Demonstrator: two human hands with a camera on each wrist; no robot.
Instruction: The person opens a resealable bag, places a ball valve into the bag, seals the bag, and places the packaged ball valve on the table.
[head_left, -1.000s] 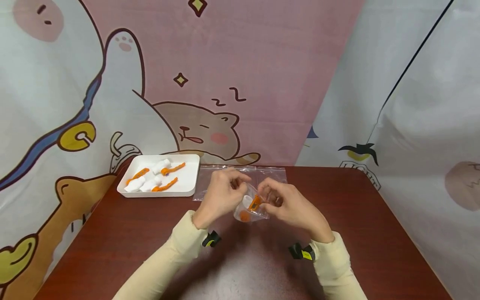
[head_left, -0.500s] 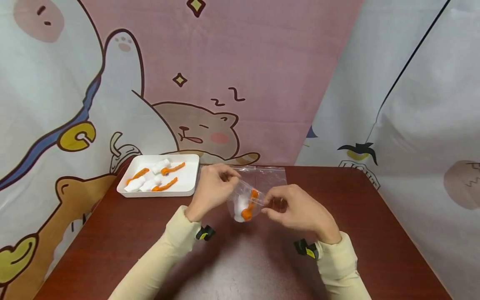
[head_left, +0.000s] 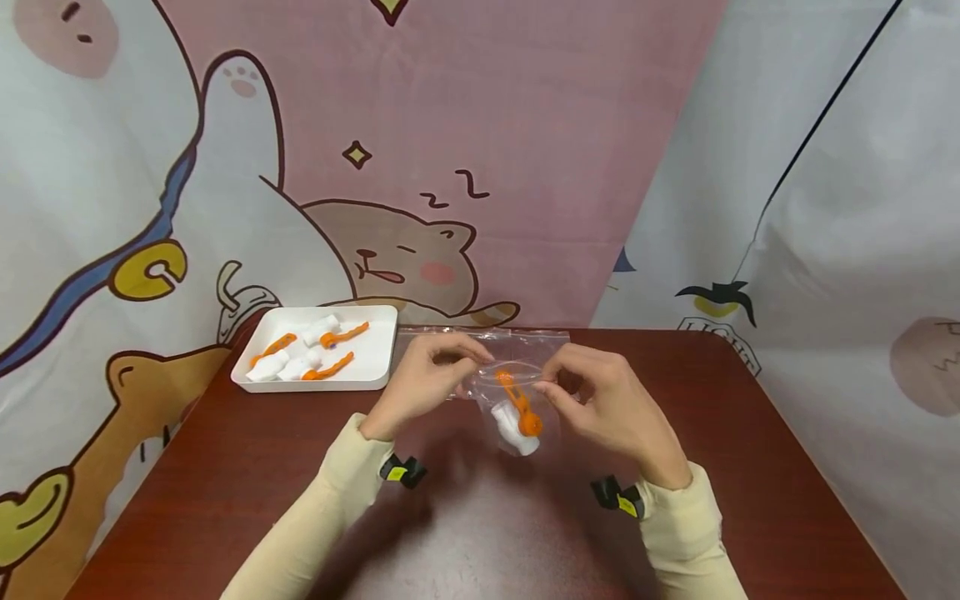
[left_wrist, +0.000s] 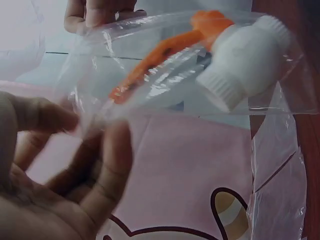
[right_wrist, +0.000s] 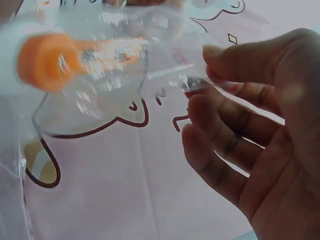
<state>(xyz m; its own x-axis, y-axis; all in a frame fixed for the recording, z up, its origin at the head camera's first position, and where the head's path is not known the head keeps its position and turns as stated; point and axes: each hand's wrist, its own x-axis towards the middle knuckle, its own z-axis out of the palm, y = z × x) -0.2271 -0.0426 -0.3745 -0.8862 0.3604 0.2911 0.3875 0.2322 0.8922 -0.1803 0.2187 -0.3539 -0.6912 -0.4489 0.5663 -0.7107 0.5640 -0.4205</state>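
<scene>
A clear plastic bag (left_wrist: 112, 65) hangs between the two hands above the table. Inside it lie an orange slotted lever-like piece (head_left: 517, 400) and a white rounded plastic piece (head_left: 507, 425). The left wrist view shows the white piece's ribbed, cap-like ends. My left hand (head_left: 427, 379) pinches the bag's upper left edge between thumb and fingers. At the upper right edge, my right hand (head_left: 618, 400) pinches the film with thumb and index finger. The bag's mouth gapes between them in the head view. Its left rim is partly hidden behind the left fingers.
At the back left of the brown table (head_left: 225, 500) stands a white tray (head_left: 371, 367). Several orange pieces and white pieces lie in it. Flat clear bags (head_left: 551, 340) lie behind the hands. A cartoon-printed curtain (head_left: 555, 167) rises behind the table.
The bag has turned and spread out, so its orange and white contents now hang lower and further right. The left hand has shifted slightly left and the right hand slightly right.
</scene>
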